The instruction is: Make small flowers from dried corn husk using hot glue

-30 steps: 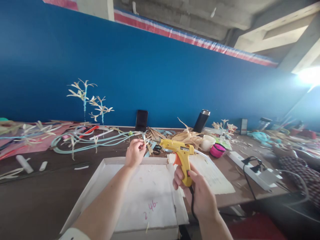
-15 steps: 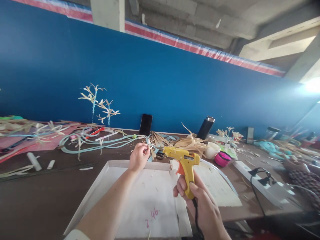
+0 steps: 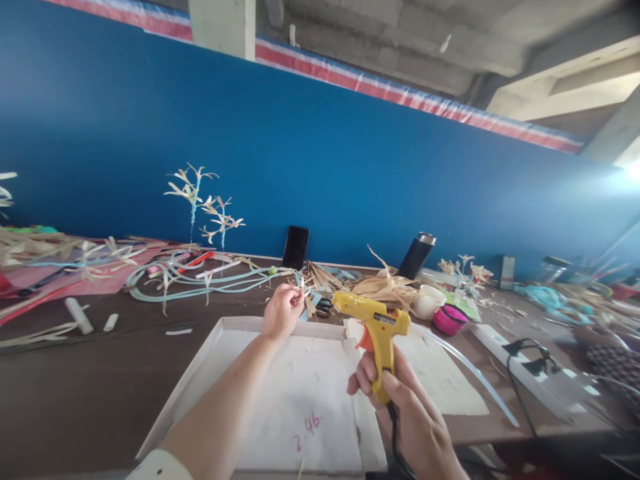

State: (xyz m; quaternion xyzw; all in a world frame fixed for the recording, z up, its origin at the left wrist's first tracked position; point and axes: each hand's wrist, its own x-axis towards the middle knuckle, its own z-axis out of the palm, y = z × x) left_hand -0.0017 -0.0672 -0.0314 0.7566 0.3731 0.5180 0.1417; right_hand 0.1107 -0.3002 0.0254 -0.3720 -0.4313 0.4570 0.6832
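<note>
My right hand is closed round the grip of a yellow hot glue gun with an orange trigger, its nozzle pointing left. My left hand is held up past the far rim of a white cardboard tray, fingers pinched on a small dried-leaf flower piece. The gun's nozzle is a short way to the right of that piece, not touching it. The gun's black cord drops below my right wrist.
On the brown table lie pale green cords, dried husk strips, scissors, a phone leaning on the blue wall, a dark flask, a pink cup, a white cup and a power strip. Two leaf stems stand upright.
The view has drifted so everything sits a little further right and lower. Both hands keep their hold; the gun stays just right of the leaf piece.
</note>
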